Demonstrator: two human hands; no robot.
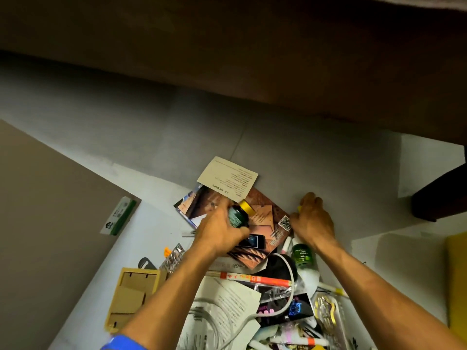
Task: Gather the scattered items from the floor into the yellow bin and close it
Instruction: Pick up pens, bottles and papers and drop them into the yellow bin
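Observation:
My left hand (219, 229) grips a small dark green bottle with a yellow cap (238, 213), held just above a brown booklet (262, 215) on the floor. My right hand (312, 218) presses down at the booklet's right edge, its fingers curled over a small yellow thing that is mostly hidden. A cream card (227, 179) lies on the booklet's far corner. A green jar (302, 253) stands by my right wrist. Red chopstick sleeve (255, 277), white cable (290, 274), papers and packets lie heaped near me. The yellow bin (457, 281) shows only at the right edge.
A green and white box (121, 215) lies at the left on a brown board (50, 223). A cardboard insert (134, 296) sits near my left forearm. Dark furniture (252, 59) spans the far side and a dark leg (439, 198) stands at the right.

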